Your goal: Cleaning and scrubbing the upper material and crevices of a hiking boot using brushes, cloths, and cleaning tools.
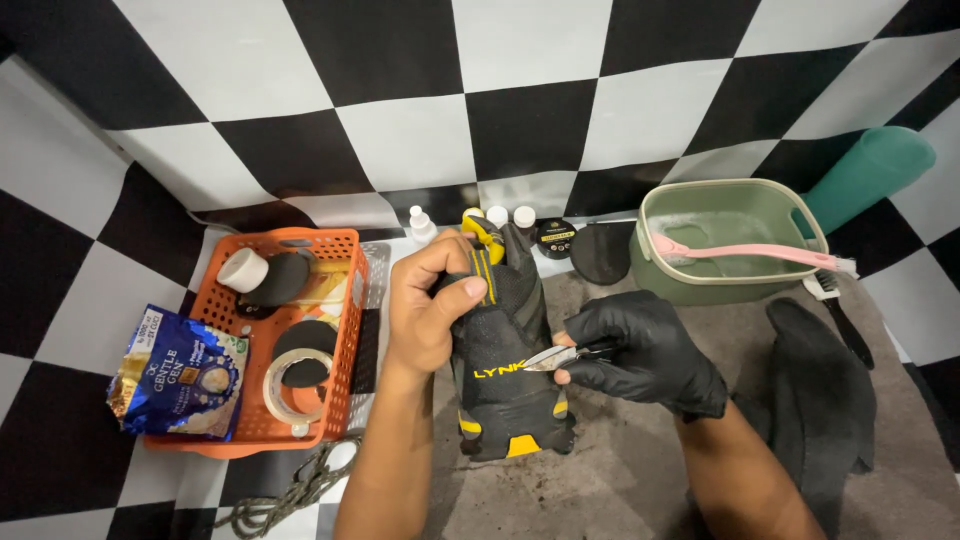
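Gripping the black-and-yellow fabric shoe (505, 350) firmly in the bare left hand (428, 310), the black-gloved right hand (640, 350), pinching small metal scissors (560, 356) against its side, should work gently.

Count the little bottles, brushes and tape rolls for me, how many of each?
Small white-capped plastic bottles: 3
Brushes, the long pink-handled brush in the green tub and a black-handled white-bristled brush beside it: 2
Clear tape rolls in the orange basket: 1
Total: 6

Bright, even light from above, soft shadows, sharp focus, slightly bowed edges.
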